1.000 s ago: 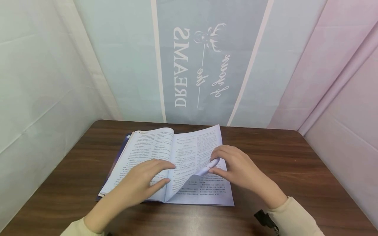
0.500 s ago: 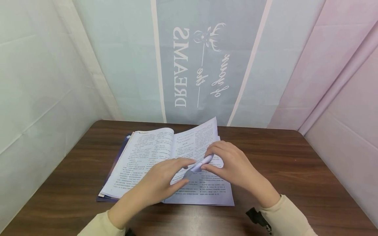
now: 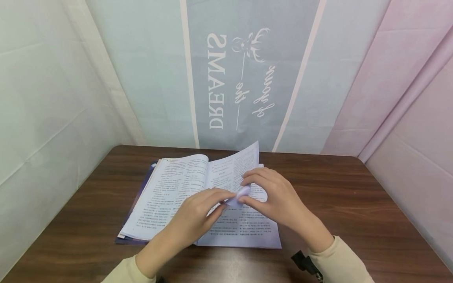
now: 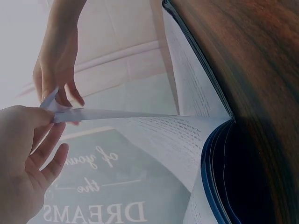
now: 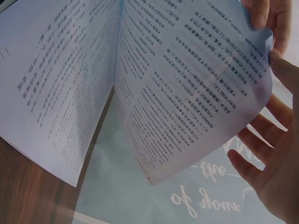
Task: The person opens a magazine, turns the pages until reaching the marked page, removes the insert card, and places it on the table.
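Observation:
An open magazine with columns of small print lies on the table in the head view. One page on its right half is lifted, standing up at a slant from the fold. My left hand pinches that page's near corner between thumb and fingers. Close beside it, my right hand holds the page's outer edge, where the paper curls. The left wrist view shows the page almost edge-on, stretched from the spine to both hands. In the right wrist view the right thumb lies at the page's edge.
Under the magazine is a dark brown wood-grain table. A dark blue cover shows past the left pages. Behind the table hangs a curtain with mirrored lettering, and pale cloth walls stand at both sides.
My left hand has moved right from above the fold to the page's near corner and now pinches it. My right hand has shifted slightly left with the page, which stands higher.

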{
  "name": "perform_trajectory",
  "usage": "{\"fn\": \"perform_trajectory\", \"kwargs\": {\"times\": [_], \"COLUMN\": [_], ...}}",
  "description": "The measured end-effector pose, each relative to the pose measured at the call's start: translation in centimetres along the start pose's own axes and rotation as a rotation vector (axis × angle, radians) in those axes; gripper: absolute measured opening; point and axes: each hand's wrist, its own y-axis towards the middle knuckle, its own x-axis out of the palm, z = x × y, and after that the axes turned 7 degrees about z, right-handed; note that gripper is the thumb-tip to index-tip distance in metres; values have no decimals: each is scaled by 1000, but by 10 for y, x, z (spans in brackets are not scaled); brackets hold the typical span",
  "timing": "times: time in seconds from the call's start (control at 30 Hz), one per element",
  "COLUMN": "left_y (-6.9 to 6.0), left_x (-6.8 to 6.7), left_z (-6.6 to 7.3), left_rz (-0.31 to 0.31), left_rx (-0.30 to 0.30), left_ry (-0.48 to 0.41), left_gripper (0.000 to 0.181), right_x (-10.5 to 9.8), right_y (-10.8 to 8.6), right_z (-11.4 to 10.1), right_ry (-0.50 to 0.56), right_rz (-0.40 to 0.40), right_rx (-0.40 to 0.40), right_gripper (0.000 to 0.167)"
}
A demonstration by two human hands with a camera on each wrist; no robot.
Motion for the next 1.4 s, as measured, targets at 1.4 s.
{"fn": "perform_trajectory", "kwargs": {"times": [1.4], "left_y": [-57], "left_x": [-74], "left_z": [-34], "left_rz": [135], "left_rx": [-451], "left_ry": [278], "left_gripper": [72], "right_x": [-14], "right_y": [-59], "right_z": [26], "right_ry": [-105], "right_rz": [-358], "right_rx": [137], "right_gripper": [24]}}
